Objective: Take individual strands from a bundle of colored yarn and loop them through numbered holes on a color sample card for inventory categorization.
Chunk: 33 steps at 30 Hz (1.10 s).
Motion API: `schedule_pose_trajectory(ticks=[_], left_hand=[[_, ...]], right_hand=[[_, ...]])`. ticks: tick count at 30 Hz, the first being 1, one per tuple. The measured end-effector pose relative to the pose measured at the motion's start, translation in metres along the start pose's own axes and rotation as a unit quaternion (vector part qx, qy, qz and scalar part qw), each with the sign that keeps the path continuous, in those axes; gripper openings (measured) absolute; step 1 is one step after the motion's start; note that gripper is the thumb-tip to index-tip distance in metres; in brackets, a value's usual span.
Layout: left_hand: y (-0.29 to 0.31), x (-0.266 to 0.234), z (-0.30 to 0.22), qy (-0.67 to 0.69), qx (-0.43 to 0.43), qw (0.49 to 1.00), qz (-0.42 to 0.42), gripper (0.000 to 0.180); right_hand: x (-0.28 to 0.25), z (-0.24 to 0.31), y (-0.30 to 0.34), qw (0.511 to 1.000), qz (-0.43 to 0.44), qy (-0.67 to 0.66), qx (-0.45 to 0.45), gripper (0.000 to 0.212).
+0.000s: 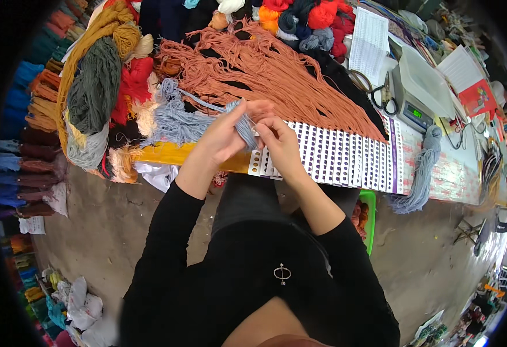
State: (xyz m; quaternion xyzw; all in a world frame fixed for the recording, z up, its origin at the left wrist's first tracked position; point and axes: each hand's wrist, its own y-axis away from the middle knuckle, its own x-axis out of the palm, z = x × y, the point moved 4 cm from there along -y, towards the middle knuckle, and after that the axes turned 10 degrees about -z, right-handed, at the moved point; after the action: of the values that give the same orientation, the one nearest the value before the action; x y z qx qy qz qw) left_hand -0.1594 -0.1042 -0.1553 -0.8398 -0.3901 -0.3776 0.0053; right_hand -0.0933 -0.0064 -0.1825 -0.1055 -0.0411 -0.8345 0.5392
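Head view shows grey-blue yarn clasped in left fingers, right fingers pinched together at its edge.

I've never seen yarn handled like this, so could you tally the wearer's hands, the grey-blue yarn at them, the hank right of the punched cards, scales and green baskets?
Hands: 2 (left hand, right hand)
Yarn bundle at hands: 1
Grey-blue hank: 1
Weighing scale: 1
Green basket: 1
Total: 6

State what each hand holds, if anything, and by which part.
The left hand holds blue-grey yarn by strands across its palm; what the right hand pinches is unclear.
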Motion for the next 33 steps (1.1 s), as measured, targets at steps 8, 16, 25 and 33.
schedule_pose_trajectory(ticks=[8, 16, 25, 33], left_hand=[[0.017, 0.026, -0.003, -0.09, -0.029, 0.995, 0.011, 0.045], [0.008, 0.018, 0.007, 0.035, -0.009, 0.999, -0.005, 0.043], [0.01, 0.003, -0.001, -0.046, 0.069, 0.995, -0.06, 0.043], [0.016, 0.008, -0.008, -0.037, 0.043, 0.996, -0.062, 0.043]], right_hand=[[-0.002, 0.01, 0.007, 0.999, 0.002, 0.015, 0.047, 0.013], [-0.011, 0.015, 0.01, 0.998, -0.015, -0.068, 0.013, 0.012], [-0.018, 0.023, 0.022, 0.992, -0.019, -0.11, 0.062, 0.015], [-0.02, 0.018, 0.027, 0.99, -0.026, -0.126, 0.062, 0.018]])
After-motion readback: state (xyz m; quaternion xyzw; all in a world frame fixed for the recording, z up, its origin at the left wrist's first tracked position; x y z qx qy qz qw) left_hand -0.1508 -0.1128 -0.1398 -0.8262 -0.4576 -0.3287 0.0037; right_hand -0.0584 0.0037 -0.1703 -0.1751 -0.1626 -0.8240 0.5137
